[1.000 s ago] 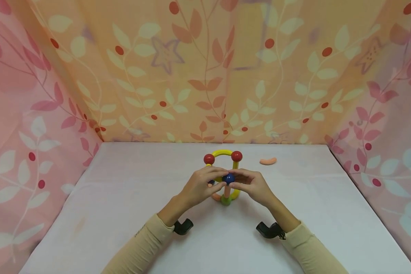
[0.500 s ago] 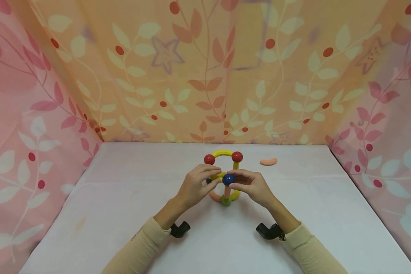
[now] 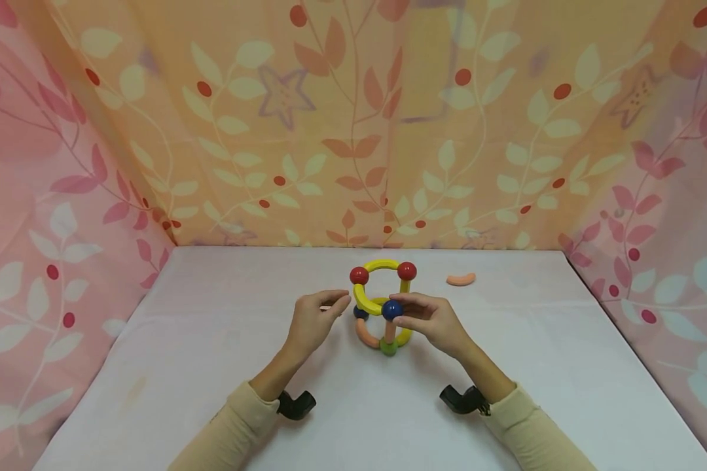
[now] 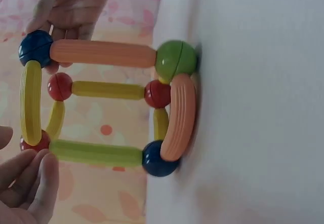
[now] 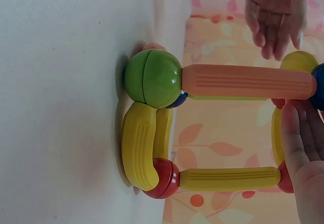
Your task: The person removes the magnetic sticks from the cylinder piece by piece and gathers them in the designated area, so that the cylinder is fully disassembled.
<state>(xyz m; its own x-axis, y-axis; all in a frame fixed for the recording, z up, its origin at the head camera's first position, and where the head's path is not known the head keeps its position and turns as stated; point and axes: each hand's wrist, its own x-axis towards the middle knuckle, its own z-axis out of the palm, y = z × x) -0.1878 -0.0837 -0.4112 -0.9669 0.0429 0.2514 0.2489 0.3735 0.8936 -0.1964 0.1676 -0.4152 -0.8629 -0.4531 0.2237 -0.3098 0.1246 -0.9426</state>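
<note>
A frame of magnetic balls and rods stands upright on the table. My right hand (image 3: 436, 320) pinches the blue ball (image 3: 392, 309) at its top front corner between thumb and fingers. From that ball a straight peach rod (image 5: 248, 81) runs down to a green ball (image 3: 388, 347), and a curved yellow rod (image 4: 31, 102) leads to a red ball (image 3: 359, 275). My left hand (image 3: 309, 324) is in the air just left of the frame, apart from it, its fingers loosely bent and holding nothing. A light green rod (image 4: 97, 153) forms another upright, above the lower blue ball (image 4: 161, 158).
A loose curved peach rod (image 3: 461, 280) lies on the white table (image 3: 182, 353), behind and right of the frame. Patterned cloth walls (image 3: 353, 131) rise at the back and both sides. Black wrist mounts (image 3: 462, 399) stick out inward from the sleeves.
The left hand has let go of the blue ball and moved left, uncovering the curved yellow rod and lower blue ball. The right hand keeps its hold in nearly the same place.
</note>
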